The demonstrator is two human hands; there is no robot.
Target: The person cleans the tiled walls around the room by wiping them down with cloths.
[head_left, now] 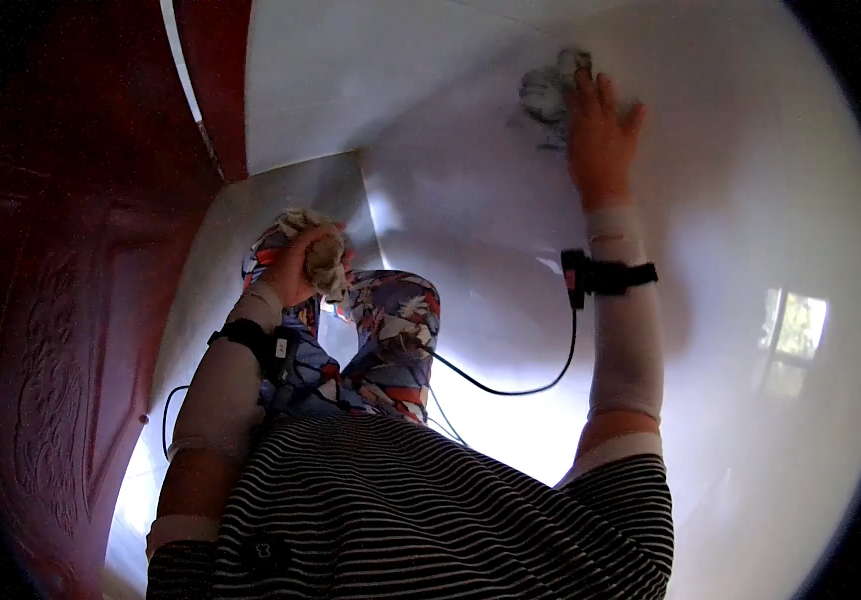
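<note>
My left hand (295, 268) is closed around a crumpled, dirty off-white cloth (325, 262), held above my knee. Part of the cloth bulges out on both sides of the fingers. Higher up and to the right, my right hand (602, 135) reaches to the glossy pale wall (470, 200), its back toward me. Its fingers press on a bunched grey cloth (547, 92) against that surface, with the outer fingers stretched out. The thumb is hidden, and a dark smudge or reflection shows around the cloth.
A dark red panelled door (60, 350) with raised carving stands at the left. Black straps with small boxes circle both forearms, and a black cable (510, 390) loops from the right strap (610, 277). My patterned trouser legs (390, 320) are below; a window reflection (798, 325) shines at right.
</note>
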